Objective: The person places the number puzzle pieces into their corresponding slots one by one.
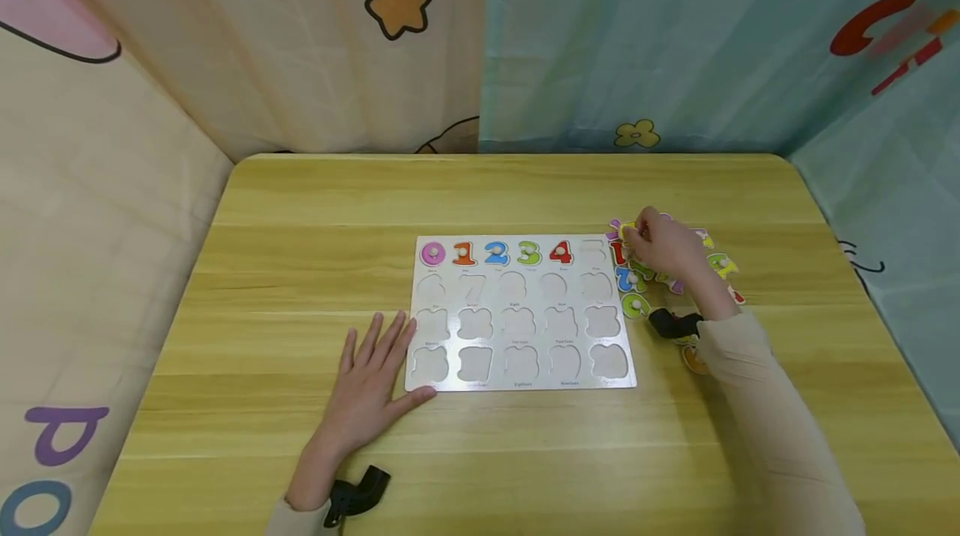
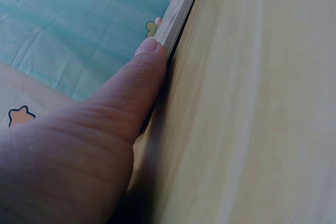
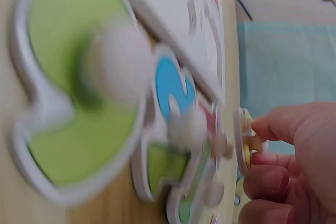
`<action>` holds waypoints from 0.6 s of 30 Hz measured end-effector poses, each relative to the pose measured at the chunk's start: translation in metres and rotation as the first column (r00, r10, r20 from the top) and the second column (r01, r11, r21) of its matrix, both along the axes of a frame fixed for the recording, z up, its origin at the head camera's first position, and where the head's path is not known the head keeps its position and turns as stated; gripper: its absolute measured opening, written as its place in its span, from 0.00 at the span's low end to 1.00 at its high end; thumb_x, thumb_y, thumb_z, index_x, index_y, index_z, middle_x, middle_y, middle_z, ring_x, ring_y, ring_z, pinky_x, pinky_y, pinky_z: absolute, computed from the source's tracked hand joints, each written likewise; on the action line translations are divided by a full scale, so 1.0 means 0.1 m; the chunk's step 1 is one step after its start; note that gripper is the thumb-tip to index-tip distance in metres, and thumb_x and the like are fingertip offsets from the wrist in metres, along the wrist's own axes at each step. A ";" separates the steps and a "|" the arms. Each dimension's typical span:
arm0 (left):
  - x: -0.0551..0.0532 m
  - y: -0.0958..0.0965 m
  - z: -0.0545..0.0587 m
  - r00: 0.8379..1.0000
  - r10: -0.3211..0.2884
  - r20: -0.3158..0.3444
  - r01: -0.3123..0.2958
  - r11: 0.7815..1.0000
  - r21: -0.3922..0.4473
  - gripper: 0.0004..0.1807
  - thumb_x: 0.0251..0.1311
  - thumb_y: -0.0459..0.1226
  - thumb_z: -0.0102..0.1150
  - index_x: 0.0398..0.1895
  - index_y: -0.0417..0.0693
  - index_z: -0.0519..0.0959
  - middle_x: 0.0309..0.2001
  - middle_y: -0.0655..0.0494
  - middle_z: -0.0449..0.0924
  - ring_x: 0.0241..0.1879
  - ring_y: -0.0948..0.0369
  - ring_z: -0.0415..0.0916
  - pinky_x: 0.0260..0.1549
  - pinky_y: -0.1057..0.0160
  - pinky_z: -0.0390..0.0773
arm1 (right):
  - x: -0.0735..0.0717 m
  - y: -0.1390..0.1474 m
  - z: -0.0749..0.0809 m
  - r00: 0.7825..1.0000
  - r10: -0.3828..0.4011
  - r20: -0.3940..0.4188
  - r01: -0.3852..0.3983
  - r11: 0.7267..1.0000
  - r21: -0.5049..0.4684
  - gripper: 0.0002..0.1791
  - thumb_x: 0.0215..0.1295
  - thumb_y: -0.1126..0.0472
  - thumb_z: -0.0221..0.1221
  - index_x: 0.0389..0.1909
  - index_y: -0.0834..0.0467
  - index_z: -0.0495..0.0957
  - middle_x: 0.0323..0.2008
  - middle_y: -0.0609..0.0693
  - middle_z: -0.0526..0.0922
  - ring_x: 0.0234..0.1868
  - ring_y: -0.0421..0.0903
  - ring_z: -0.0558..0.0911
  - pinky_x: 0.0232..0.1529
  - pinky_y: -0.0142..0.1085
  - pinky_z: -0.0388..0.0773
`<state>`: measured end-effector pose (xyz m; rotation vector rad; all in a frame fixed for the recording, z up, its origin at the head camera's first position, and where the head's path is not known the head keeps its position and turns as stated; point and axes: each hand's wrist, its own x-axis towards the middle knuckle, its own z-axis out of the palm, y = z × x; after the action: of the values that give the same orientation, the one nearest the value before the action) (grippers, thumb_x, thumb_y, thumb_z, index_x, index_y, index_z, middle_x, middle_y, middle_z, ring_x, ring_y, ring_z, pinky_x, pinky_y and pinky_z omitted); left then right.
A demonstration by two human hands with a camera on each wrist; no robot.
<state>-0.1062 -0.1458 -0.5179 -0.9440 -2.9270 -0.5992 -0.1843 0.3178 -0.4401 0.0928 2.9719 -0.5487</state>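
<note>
A white number puzzle board (image 1: pixel 517 390) lies on the table, with the pieces 0 (image 1: pixel 432 253), 1, 2, 3 and 4 seated along its top row. My left hand (image 1: pixel 371 390) lies with fingers spread at the board's lower left corner; in the left wrist view its thumb (image 2: pixel 131 80) presses along the board's edge (image 2: pixel 181 11). Beyond the board's right side, my right hand (image 1: pixel 667 248) is over a pile of loose number pieces. Its thumb and fingers pinch a yellow number piece (image 3: pixel 246 153) by the knob, the piece standing on edge in the right wrist view. Its digit is largely hidden.
Loose pieces spread right of the board, among them a green one (image 1: pixel 635 306), a blue one (image 1: pixel 627 279) and an orange one (image 1: pixel 694 361) partly under the right wrist's black camera (image 1: pixel 673 323). Printed curtains (image 1: pixel 637 44) surround the wooden table (image 1: pixel 315 227).
</note>
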 end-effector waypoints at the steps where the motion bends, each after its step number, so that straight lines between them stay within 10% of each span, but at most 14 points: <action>1: 0.00 0.00 0.00 1.000 0.000 0.000 0.000 1.000 -0.001 0.50 0.56 0.66 0.51 0.75 0.51 0.50 0.75 0.51 0.44 0.72 0.47 0.34 0.65 0.41 0.31 | 0.02 -0.04 -0.01 1.000 0.023 0.006 -0.023 1.000 -0.014 0.15 0.71 0.51 0.48 0.35 0.61 0.66 0.19 0.51 0.69 0.18 0.48 0.68 0.16 0.37 0.59; 18: 0.00 0.00 -0.01 1.000 0.000 0.009 0.000 1.000 0.001 0.51 0.55 0.66 0.52 0.76 0.52 0.48 0.75 0.52 0.44 0.72 0.47 0.33 0.65 0.41 0.30 | -0.03 -0.46 -0.14 0.993 0.114 0.024 -0.115 0.992 0.057 0.14 0.68 0.52 0.55 0.30 0.59 0.69 0.15 0.49 0.68 0.15 0.47 0.67 0.15 0.36 0.59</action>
<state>-0.1065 -0.1459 -0.5185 -0.9438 -2.9343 -0.6057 -0.1875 0.2718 -0.4544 -0.0665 2.9507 -0.4448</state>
